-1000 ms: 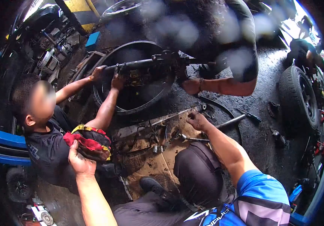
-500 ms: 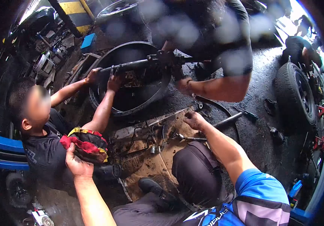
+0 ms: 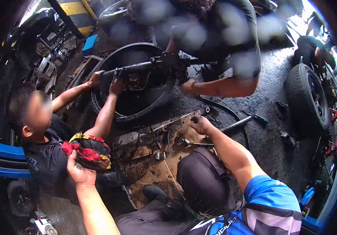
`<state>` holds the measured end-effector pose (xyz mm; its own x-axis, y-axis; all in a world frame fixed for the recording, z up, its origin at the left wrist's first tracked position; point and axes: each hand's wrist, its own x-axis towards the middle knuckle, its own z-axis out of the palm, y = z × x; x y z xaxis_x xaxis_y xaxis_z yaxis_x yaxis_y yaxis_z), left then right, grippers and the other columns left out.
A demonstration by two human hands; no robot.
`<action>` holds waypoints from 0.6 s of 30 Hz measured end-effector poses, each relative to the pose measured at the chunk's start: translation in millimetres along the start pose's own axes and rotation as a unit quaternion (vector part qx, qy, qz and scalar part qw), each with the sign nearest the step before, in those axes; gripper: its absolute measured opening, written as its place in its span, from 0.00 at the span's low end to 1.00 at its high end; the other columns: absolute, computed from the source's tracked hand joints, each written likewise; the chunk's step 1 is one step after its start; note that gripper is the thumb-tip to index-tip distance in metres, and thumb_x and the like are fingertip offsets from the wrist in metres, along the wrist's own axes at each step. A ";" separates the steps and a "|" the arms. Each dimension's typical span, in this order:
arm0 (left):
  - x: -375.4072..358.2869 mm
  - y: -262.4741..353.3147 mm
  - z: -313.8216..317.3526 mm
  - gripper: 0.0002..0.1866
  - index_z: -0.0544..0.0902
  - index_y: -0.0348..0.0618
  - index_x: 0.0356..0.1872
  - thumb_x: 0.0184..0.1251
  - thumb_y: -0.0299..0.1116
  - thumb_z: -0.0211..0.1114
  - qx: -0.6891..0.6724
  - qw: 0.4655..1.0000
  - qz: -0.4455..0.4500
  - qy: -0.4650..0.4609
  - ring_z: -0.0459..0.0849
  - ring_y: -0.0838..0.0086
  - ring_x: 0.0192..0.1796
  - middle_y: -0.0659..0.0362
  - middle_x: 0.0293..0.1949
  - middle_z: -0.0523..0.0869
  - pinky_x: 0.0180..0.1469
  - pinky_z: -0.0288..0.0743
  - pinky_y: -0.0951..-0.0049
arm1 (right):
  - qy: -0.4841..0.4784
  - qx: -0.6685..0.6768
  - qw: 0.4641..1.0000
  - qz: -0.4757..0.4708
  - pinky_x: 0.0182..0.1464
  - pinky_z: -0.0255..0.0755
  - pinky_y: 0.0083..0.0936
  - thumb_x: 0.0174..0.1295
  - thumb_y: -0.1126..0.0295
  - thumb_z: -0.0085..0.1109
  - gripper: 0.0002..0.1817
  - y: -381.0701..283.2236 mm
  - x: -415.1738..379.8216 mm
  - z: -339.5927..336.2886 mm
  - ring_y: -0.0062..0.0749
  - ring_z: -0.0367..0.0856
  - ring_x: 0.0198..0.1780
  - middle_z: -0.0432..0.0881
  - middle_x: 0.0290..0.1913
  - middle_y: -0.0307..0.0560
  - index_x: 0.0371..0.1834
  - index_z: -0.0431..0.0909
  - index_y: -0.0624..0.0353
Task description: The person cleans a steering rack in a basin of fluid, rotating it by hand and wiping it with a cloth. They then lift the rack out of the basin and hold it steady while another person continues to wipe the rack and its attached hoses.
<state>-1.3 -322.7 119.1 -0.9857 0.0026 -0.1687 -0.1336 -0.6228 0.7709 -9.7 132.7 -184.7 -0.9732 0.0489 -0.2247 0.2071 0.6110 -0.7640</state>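
Note:
My left hand (image 3: 81, 171) grips a bunched red, black and yellow cloth (image 3: 88, 150), beside the upper arm of a person at the left. Over the cardboard, my right hand (image 3: 202, 125) is loosely curled, fingers a little apart, with nothing visible in it. Nearest to it are a dark metal tube (image 3: 237, 124) and a small dark round part (image 3: 211, 112). Two co-workers hold a long dark metal bar assembly (image 3: 131, 68) above a wide round black basin (image 3: 127, 116). A wrench-like tool (image 3: 194, 143) lies by my knee.
Stained cardboard (image 3: 158, 172) bears metal sockets (image 3: 160, 155) and other greasy parts. A wheel with tyre (image 3: 307, 96) stands at the right. Cluttered parts (image 3: 47, 64) fill the far left, near a blue box (image 3: 90, 44). A blue metal beam (image 3: 4, 150) is at the left edge.
The far co-worker's forearm and hand have shifted slightly left and up along the bar assembly. My two hands have barely moved, and the cloth is still in my left hand.

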 end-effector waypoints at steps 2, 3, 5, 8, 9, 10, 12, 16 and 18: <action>-0.5 -0.3 2.0 0.20 0.76 0.42 0.57 0.66 0.37 0.54 0.003 1.000 0.005 0.006 0.79 0.60 0.59 0.54 0.56 0.82 0.66 0.67 0.54 | -0.004 0.012 1.000 0.006 0.55 0.73 0.36 0.55 0.54 0.63 0.28 0.3 0.5 1.1 0.51 0.80 0.53 0.82 0.48 0.61 0.53 0.76 0.64; -0.4 -0.8 3.2 0.20 0.76 0.42 0.57 0.66 0.37 0.54 0.005 1.000 0.012 0.014 0.79 0.59 0.59 0.54 0.56 0.81 0.66 0.67 0.54 | -0.010 0.021 1.000 0.012 0.55 0.73 0.35 0.55 0.54 0.63 0.29 0.7 0.6 0.6 0.50 0.80 0.53 0.82 0.49 0.60 0.55 0.76 0.64; 0.7 -1.1 4.3 0.20 0.76 0.42 0.57 0.66 0.37 0.54 0.006 1.000 0.010 0.007 0.79 0.59 0.59 0.54 0.55 0.82 0.66 0.67 0.54 | -0.008 0.029 1.000 0.006 0.55 0.73 0.35 0.55 0.54 0.63 0.29 10.9 2.5 6.5 0.50 0.80 0.53 0.82 0.49 0.60 0.55 0.76 0.64; 0.4 -3.1 12.8 0.18 0.77 0.43 0.54 0.66 0.37 0.54 0.009 1.000 0.011 0.011 0.80 0.60 0.57 0.55 0.54 0.82 0.64 0.69 0.55 | -0.025 0.024 0.999 0.026 0.56 0.73 0.32 0.56 0.60 0.65 0.26 -0.2 -4.6 -2.6 0.43 0.81 0.53 0.83 0.49 0.57 0.54 0.76 0.67; 0.7 -3.6 17.5 0.17 0.78 0.44 0.53 0.66 0.37 0.55 0.012 1.000 0.014 0.020 0.81 0.60 0.55 0.56 0.52 0.83 0.62 0.72 0.55 | -0.027 0.004 0.999 0.024 0.56 0.73 0.33 0.57 0.59 0.64 0.26 -7.0 -8.7 -7.7 0.44 0.81 0.53 0.83 0.49 0.58 0.54 0.76 0.66; 0.5 -3.5 21.7 0.17 0.78 0.44 0.53 0.66 0.37 0.55 0.011 1.000 0.014 0.020 0.81 0.60 0.55 0.56 0.52 0.83 0.62 0.72 0.55 | -0.031 -0.017 0.999 0.024 0.56 0.73 0.34 0.57 0.59 0.63 0.26 -5.9 -12.5 -10.6 0.46 0.81 0.52 0.83 0.49 0.59 0.54 0.76 0.65; -0.5 -0.1 25.8 0.17 0.78 0.43 0.52 0.66 0.38 0.54 0.028 0.999 0.009 0.013 0.81 0.60 0.55 0.55 0.52 0.83 0.62 0.72 0.55 | -0.040 -0.013 0.999 0.012 0.56 0.73 0.36 0.58 0.56 0.60 0.25 -9.8 -18.7 -15.5 0.49 0.81 0.52 0.83 0.48 0.61 0.54 0.77 0.64; 11.0 4.5 37.3 0.18 0.79 0.43 0.51 0.63 0.38 0.54 0.014 1.000 0.026 -0.003 0.81 0.60 0.55 0.56 0.51 0.83 0.62 0.71 0.55 | -0.066 -0.073 0.995 0.028 0.55 0.73 0.37 0.57 0.54 0.59 0.26 14.2 -19.3 -9.4 0.50 0.81 0.52 0.83 0.48 0.61 0.52 0.78 0.64; 24.2 6.5 29.2 0.17 0.80 0.44 0.49 0.61 0.38 0.54 0.034 0.999 0.016 -0.007 0.83 0.62 0.52 0.57 0.47 0.85 0.61 0.73 0.58 | -0.077 -0.094 0.991 0.047 0.54 0.74 0.37 0.57 0.52 0.59 0.27 20.5 -29.6 -7.7 0.51 0.81 0.51 0.83 0.47 0.61 0.52 0.78 0.64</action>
<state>-29.0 -303.8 138.0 -0.9907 -0.0053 -0.1363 -0.1093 -0.5675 0.8161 22.5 149.8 -189.1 -0.9209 -0.0003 -0.3898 0.2591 0.7468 -0.6125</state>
